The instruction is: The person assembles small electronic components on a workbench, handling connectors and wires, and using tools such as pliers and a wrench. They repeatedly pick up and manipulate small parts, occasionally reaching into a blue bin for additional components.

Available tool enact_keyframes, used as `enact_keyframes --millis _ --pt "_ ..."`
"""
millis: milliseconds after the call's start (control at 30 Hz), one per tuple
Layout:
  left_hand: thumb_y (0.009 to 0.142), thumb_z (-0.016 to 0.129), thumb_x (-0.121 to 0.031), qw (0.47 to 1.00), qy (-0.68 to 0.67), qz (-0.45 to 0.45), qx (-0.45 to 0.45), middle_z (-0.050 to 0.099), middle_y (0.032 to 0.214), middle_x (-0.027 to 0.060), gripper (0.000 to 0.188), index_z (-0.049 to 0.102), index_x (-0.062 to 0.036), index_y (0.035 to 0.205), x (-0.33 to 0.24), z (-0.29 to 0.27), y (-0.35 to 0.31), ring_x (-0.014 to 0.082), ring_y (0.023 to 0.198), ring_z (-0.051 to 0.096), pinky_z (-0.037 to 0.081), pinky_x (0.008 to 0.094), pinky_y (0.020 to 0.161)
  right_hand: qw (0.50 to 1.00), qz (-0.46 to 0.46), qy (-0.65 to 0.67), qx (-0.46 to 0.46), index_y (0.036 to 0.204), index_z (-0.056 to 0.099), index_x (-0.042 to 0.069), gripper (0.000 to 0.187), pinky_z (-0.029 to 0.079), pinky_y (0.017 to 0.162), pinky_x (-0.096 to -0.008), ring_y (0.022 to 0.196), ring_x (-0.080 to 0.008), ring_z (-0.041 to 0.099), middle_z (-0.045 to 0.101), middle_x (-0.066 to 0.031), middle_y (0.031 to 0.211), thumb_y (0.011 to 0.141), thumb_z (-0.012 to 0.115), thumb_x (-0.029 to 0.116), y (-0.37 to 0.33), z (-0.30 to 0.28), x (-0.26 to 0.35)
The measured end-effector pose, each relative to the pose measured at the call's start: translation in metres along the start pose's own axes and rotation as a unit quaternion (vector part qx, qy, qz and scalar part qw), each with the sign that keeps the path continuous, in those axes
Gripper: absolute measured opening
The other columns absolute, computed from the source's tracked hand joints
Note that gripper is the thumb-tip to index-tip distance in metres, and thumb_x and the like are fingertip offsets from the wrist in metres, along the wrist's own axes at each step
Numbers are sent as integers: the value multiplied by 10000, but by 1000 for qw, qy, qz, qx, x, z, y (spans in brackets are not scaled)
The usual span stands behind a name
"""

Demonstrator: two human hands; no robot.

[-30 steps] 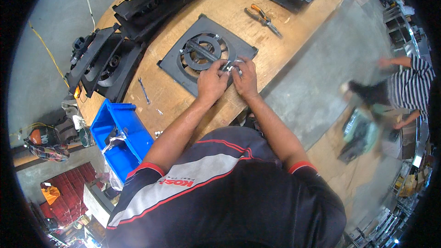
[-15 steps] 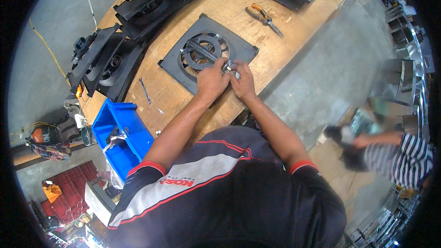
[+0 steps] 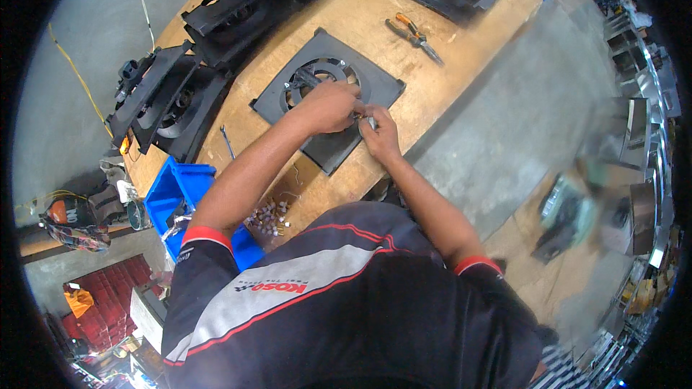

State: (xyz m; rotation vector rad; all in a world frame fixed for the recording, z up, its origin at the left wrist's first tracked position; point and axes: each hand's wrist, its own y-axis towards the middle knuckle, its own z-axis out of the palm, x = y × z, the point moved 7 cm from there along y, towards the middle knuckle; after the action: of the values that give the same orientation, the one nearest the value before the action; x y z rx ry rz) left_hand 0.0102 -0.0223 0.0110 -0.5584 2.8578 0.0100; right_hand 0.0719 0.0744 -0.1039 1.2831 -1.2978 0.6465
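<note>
Flat on the wooden table lies a black square fan panel [image 3: 378,81] with a round ringed opening in its middle. My left hand [image 3: 331,106] reaches over the panel, covering part of the ring, with its fingers pinched near the front right edge. Close against those fingertips, my right hand [image 3: 382,137] is closed on a small light-coloured piece [image 3: 372,123], too small to name. The fingers hide what lies between the two hands. Dark wiring or a bar-like part [image 3: 306,76] shows across the ring beyond my left hand.
Needle-nose pliers [image 3: 415,38] with orange and black handles lie far right. Black panels [image 3: 234,25] are piled at the back and left. A wrench [image 3: 228,141], a blue bin [image 3: 189,181] and several small white parts [image 3: 268,217] are near my left arm. The table edge runs along the right.
My left hand has turned and reaches further across the panel, covering the bar-like part. My left forearm has shifted left, uncovering the small white parts. A striped-sleeved person has moved toward the bottom right.
</note>
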Motion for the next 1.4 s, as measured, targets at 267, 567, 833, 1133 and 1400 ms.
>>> enact_keyframes --millis 267,567,833,1133,1400 --pt "716 759 -188 999 -36 -29 18 600 988 115 225 718 -121 926 1 4 13 330 976 614 504 444 831 950 282 132 -19 1052 613 -15 243 517 778 -351 889 -229 622 622 -133 973 893 603 169 -27 30 -37" --pt "776 704 -161 979 -28 -18 -201 580 1279 123 291 718 -113 1063 -10 17 -39 329 1166 559 456 460 951 896 381 229 2 1169 551 -1 335 521 605 -302 815 -140 605 602 -65 965 919 607 215 -41 27 7" --pt "811 676 -172 991 -23 -31 -125 531 1346 148 377 690 -127 1184 -6 21 -41 331 1251 506 418 469 996 857 443 259 46 1015 598 9 378 507 634 -309 748 -163 597 618 -73 864 976 610 385 -55 32 14" --pt "815 652 -205 998 -5 1 -59 539 1337 146 412 684 -145 1221 -1 17 -37 325 1240 517 431 446 988 897 317 249 182 1148 588 -42 373 532 655 -315 721 -176 635 644 -50 824 956 632 274 -56 34 38" --pt "740 714 -168 997 -37 64 14 565 1112 102 342 716 -147 1082 9 5 -17 297 1090 557 459 432 883 969 137 -31 202 1093 529 -26 262 500 611 -323 695 -160 640 653 -42 805 951 642 163 -41 24 67"
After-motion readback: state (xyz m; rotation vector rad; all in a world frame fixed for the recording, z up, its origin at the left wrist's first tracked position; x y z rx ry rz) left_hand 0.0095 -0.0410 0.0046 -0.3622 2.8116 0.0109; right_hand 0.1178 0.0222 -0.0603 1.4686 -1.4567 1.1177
